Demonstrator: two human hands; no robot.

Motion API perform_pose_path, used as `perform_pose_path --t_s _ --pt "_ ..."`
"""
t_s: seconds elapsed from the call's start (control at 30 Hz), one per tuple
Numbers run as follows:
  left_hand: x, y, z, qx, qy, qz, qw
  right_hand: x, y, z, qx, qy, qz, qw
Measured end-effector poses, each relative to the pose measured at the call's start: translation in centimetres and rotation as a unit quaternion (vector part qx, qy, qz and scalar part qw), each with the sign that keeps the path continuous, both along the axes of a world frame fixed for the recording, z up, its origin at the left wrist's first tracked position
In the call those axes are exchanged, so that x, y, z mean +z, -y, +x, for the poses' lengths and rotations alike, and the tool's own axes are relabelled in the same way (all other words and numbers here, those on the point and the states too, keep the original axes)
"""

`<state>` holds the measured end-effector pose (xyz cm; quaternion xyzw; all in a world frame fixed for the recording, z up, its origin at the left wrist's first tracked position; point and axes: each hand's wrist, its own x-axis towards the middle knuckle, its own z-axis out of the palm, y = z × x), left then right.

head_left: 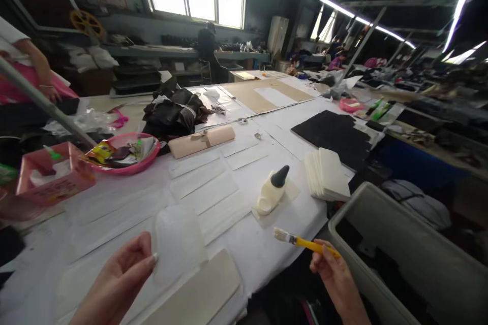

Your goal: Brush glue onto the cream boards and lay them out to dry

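Note:
My left hand (124, 274) is closed in a pinch at the left edge of a thin, whitish rectangular sheet (179, 238). Under and beyond it, pale strips (209, 193) lie in rows on the white-covered table (244, 244). A grey-white panel (202, 294) with rounded corners rests at the near edge. My right hand (333, 269) grips a paintbrush (310, 245) by its yellow handle, bristles pointing left, above the table's front edge. Just beyond the bristles, a cream squeeze bottle (269, 198) with a dark nozzle lies tilted on a small sheet.
A stack of cream pieces (327, 175) sits right of the bottle, near a grey bin (366, 223). Further off are a black sheet (331, 134), a beige roll (202, 142) and dark material (175, 111). Left stand a pink basket (152, 155) and pink box (57, 188). A person's arm (38, 66) shows far left.

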<state>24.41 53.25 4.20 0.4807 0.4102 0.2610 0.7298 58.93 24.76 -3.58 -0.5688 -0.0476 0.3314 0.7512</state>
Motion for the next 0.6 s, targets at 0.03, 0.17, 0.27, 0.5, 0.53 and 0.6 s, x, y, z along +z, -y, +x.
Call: perform_pose_path --t_s 0.03,0.17,0.27,0.5,0.53,0.6 --pt "0.6 -1.2 2.8 -0.008 0.005 0.02 1.0 -0.5 0.4 1.6 -0.017 -0.004 -0.003 1.0" --pt "1.7 -6.1 14.0 -0.012 0.047 0.081 0.996 -2.3 2.2 6.8 -0.084 -0.027 -0.029 0.996" --pt "2.0 -9.0 21.6 0.008 0.098 0.119 0.988 -3.2 3.0 9.7 -0.121 -0.025 -0.065 0.99" --pt "-0.1 -12.6 33.3 0.034 0.197 0.113 0.973 -4.8 3.1 14.7 -0.126 -0.063 -0.08 0.987" --pt "-1.1 -12.9 34.1 0.038 0.194 0.104 0.975 -4.9 3.0 15.2 -0.126 -0.07 -0.079 0.986" --pt "-4.0 -13.1 35.2 0.049 0.171 0.083 0.98 -5.0 2.8 16.0 -0.131 -0.08 -0.086 0.984"
